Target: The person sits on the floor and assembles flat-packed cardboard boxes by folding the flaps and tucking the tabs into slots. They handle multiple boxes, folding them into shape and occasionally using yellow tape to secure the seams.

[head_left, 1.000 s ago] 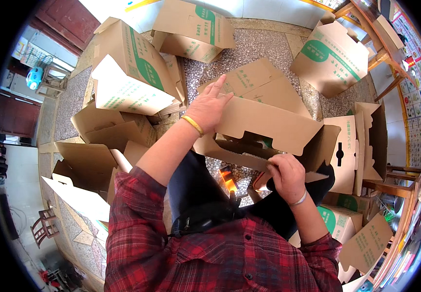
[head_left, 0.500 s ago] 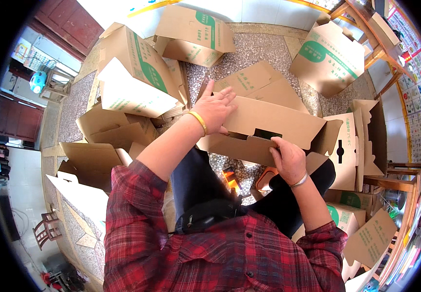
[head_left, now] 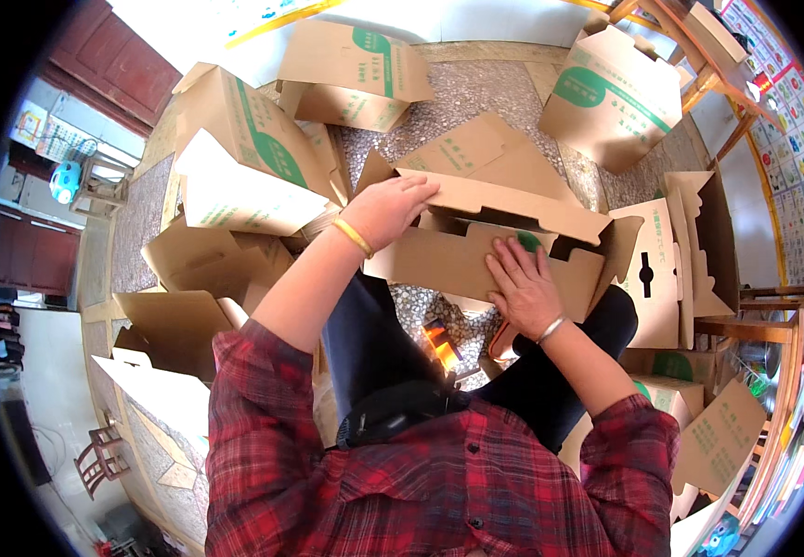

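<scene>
An open cardboard box (head_left: 597,269) lies at the centre of the frame, above the person's dark trousers (head_left: 365,339). Its near flap (head_left: 430,262) and far flap (head_left: 499,201) stand apart, with a dark gap between them. The right hand (head_left: 527,286) lies flat on the near flap, fingers straight and slightly spread, gripping nothing. The left hand (head_left: 388,215) rests at the left end of the far flap, fingers stretched out and close together; its thumb is hidden, so I cannot tell whether it pinches the board. A yellow bracelet (head_left: 353,239) circles the left wrist, a silver bangle (head_left: 551,330) the right.

Just beyond the box is a flat cardboard sheet (head_left: 504,158) on the speckled floor (head_left: 467,88). Green-printed cartons stand at upper left (head_left: 253,135), upper centre (head_left: 356,74) and upper right (head_left: 611,97). An open carton (head_left: 175,325) sits at left; wooden furniture (head_left: 764,330) lines the right edge.
</scene>
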Tool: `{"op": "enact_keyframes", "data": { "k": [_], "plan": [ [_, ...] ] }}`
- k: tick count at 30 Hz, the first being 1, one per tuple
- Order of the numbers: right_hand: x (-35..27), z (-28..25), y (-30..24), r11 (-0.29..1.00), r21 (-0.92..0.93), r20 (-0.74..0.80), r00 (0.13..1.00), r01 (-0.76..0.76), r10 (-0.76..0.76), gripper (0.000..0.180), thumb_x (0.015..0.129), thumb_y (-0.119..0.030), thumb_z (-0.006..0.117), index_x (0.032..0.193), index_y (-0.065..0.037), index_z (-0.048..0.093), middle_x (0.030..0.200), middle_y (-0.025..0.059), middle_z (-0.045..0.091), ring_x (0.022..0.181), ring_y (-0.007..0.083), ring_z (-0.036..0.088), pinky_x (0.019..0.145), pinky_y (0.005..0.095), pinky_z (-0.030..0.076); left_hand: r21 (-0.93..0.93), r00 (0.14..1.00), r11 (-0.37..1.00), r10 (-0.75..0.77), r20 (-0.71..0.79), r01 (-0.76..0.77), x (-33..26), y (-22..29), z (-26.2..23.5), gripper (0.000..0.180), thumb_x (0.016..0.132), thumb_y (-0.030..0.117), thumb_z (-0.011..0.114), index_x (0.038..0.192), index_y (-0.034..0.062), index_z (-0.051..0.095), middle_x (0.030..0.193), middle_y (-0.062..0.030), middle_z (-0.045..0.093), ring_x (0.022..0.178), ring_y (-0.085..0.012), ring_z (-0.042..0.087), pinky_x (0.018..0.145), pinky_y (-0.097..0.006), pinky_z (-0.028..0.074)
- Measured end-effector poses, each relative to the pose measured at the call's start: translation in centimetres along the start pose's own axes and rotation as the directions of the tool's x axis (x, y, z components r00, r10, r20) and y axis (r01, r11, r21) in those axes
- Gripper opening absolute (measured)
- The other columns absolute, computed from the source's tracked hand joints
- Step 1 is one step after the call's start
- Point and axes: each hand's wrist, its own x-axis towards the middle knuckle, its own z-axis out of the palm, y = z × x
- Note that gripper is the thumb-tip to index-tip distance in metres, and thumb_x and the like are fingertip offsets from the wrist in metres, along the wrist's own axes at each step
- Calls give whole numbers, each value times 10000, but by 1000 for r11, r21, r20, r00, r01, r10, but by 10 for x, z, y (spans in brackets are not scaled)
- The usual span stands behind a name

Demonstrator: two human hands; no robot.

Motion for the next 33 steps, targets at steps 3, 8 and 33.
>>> {"op": "enact_keyframes", "data": {
  "k": [3, 8, 33],
  "plan": [
    [5, 16, 22, 994, 96, 170, 985, -43, 26, 611, 866, -357, 551, 1397, -104, 383, 1503, 87, 283, 1395, 259, 236, 1119, 494, 188, 111, 990, 984, 144, -7, -142, -9, -1, 21, 405, 831, 123, 598, 1230, 76, 550, 1251, -171, 537, 1121, -330, 541, 947, -379, 460],
    [1, 23, 36, 985, 174, 154, 988, -10, -18, 611, 882, -358, 532, 1408, -93, 368, 1483, 116, 315, 1391, 284, 243, 1127, 441, 204, 187, 993, 977, 112, -24, -106, -29, 11, 58, 492, 769, 139, 664, 1244, 104, 543, 1341, -188, 457, 1207, -321, 480, 989, -417, 425],
    [-16, 5, 37, 982, 60, 150, 974, -179, 169, 762, 802, -467, 616, 1394, -48, 383, 1535, 84, 200, 1427, 264, 133, 1138, 519, 94, -476, 801, 873, -361, -478, 109, -48, -1, 1, 559, 915, 183, 459, 1409, -32, 310, 1483, -192, 293, 1373, -324, 277, 1129, -401, 200]
  ]
}}
